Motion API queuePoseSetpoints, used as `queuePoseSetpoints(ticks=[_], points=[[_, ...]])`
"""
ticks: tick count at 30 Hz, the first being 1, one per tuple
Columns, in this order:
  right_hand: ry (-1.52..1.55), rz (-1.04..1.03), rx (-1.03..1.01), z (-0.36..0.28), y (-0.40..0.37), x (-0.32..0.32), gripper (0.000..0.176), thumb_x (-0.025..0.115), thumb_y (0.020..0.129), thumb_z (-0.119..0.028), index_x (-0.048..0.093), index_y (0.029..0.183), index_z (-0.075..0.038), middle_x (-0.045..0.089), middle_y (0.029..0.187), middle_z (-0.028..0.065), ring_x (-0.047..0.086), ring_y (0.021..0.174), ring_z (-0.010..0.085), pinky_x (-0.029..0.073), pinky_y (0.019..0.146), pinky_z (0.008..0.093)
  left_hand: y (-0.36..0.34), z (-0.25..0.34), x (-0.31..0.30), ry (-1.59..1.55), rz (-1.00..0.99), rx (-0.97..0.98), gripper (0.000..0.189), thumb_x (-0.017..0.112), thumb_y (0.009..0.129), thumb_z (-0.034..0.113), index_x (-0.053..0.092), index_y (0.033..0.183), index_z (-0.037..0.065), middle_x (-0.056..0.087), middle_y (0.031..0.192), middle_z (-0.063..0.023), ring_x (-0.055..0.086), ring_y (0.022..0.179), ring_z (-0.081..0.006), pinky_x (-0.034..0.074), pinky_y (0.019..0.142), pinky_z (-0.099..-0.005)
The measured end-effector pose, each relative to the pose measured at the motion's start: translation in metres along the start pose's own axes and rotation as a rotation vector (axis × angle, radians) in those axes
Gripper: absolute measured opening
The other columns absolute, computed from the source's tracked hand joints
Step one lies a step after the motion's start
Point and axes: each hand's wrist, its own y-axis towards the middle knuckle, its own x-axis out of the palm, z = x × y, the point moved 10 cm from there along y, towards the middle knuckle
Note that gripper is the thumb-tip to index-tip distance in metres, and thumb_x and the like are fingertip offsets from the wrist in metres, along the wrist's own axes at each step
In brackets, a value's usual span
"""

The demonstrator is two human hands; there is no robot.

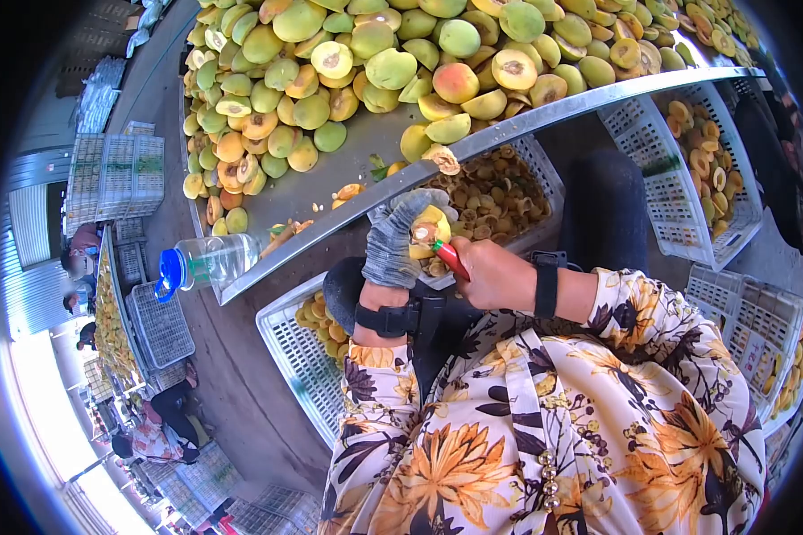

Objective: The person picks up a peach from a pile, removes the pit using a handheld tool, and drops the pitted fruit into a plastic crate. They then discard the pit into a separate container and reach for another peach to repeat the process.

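Observation:
My left hand [393, 236], in a grey knitted glove, is closed round a yellow peach half [434, 217] with its cut face turned up toward me. My bare right hand [498, 275] grips a small pitting tool by its red handle [451, 259]. A green collar shows at the tool's front, and its tip meets the fruit's middle, where the blade is hidden. Both hands are just on my side of the metal table edge [509, 127]. Below them stands a white crate [551, 174] holding brownish fruit scraps [495, 192].
Green-yellow peaches [330, 76], many halved, heap the table. A blue-capped water bottle [210, 261] stands at its left corner. White crates of fruit flank me, one at left [281, 343], another at right [656, 183]. Other people sit far left, one in a patterned top [156, 432].

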Motion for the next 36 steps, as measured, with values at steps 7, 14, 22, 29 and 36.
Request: queuePoseSetpoints(ticks=[7, 14, 22, 29, 36], points=[[0.6, -0.411, 0.461, 0.006, -0.015, 0.026, 0.011, 0.048, 0.076, -0.002, 0.044, 0.087, -0.001, 0.048, 0.054, 0.0046, 0.05, 0.039, 0.0127, 0.038, 0.034, 0.0267, -0.021, 0.034, -0.003, 0.267, 0.262, 0.446, 0.033, 0.059, 0.082, 0.027, 0.059, 0.095, -0.003, 0.063, 0.082, -0.0138, 0.061, 0.065, -0.0184, 0.052, 0.051, -0.0273], [0.455, -0.287, 0.446, 0.011, -0.009, 0.031, 0.015, 0.049, 0.076, -0.003, 0.043, 0.089, 0.001, 0.049, 0.054, 0.0067, 0.051, 0.039, 0.0154, 0.04, 0.034, 0.0276, -0.005, -0.001, 0.007, 0.003, -0.168, 0.018, 0.055, 0.053, 0.081, 0.05, 0.056, 0.101, -0.001, 0.062, 0.085, -0.0163, 0.062, 0.064, -0.0258, 0.053, 0.059, -0.0345], [0.195, -0.183, -0.008, 0.003, 0.012, 0.014, 0.017, 0.051, 0.074, -0.004, 0.047, 0.089, -0.002, 0.052, 0.06, 0.0067, 0.052, 0.041, 0.0148, 0.041, 0.037, 0.027, -0.023, 0.018, 0.007, -0.019, -0.029, 0.143, 0.053, 0.054, 0.081, 0.048, 0.055, 0.101, -0.001, 0.061, 0.09, -0.0157, 0.062, 0.072, -0.0278, 0.053, 0.063, -0.0356], [0.758, -0.598, 0.688, -0.003, -0.027, 0.05, 0.015, 0.051, 0.076, -0.002, 0.046, 0.091, -0.002, 0.047, 0.057, 0.0048, 0.042, 0.037, 0.009, 0.034, 0.033, 0.0232, -0.029, 0.01, -0.022, 0.002, 0.228, 0.257, 0.036, 0.059, 0.082, 0.033, 0.058, 0.094, -0.001, 0.063, 0.077, -0.0143, 0.061, 0.059, -0.0222, 0.052, 0.05, -0.031], [0.345, -0.264, 0.24, 0.013, -0.005, 0.043, 0.014, 0.046, 0.073, 0.001, 0.047, 0.087, -0.001, 0.049, 0.058, 0.0028, 0.045, 0.037, 0.0109, 0.037, 0.035, 0.0243, -0.026, 0.01, -0.019, -0.121, 0.152, 0.195, 0.029, 0.061, 0.081, 0.024, 0.059, 0.094, -0.002, 0.063, 0.082, -0.0133, 0.063, 0.066, -0.0212, 0.053, 0.054, -0.0285]])
